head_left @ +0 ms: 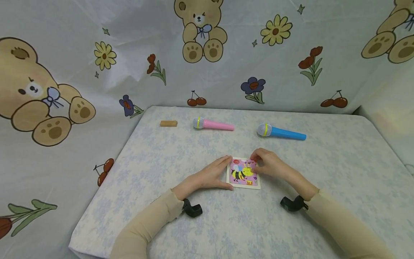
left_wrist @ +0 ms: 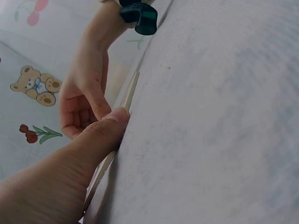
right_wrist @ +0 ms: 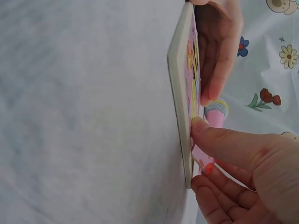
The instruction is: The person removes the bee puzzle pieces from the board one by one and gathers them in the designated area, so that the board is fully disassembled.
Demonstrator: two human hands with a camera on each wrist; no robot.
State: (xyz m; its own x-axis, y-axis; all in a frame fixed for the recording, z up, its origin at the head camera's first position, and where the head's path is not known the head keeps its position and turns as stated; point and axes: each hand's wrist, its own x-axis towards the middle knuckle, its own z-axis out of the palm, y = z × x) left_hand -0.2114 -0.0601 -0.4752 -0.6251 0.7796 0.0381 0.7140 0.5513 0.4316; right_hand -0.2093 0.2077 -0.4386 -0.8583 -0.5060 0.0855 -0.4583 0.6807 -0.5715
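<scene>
A small square bee jigsaw puzzle (head_left: 240,175) with a pale wooden frame lies on the table between the hands. My left hand (head_left: 213,175) holds the frame at its left side, fingers at the upper left corner and thumb (left_wrist: 117,116) against the near edge. At the upper right corner, my right hand (head_left: 270,163) pinches a pink puzzle piece (right_wrist: 204,161) with a red spot. That piece stands tilted up from the board in the right wrist view. The fingers hide part of it.
Behind the puzzle lie a pink toy microphone (head_left: 217,125) and, to its right, a blue toy microphone (head_left: 286,133). A small wooden block (head_left: 168,123) rests at the back left. A bear-patterned cloth (head_left: 136,43) hangs behind the table (head_left: 145,154).
</scene>
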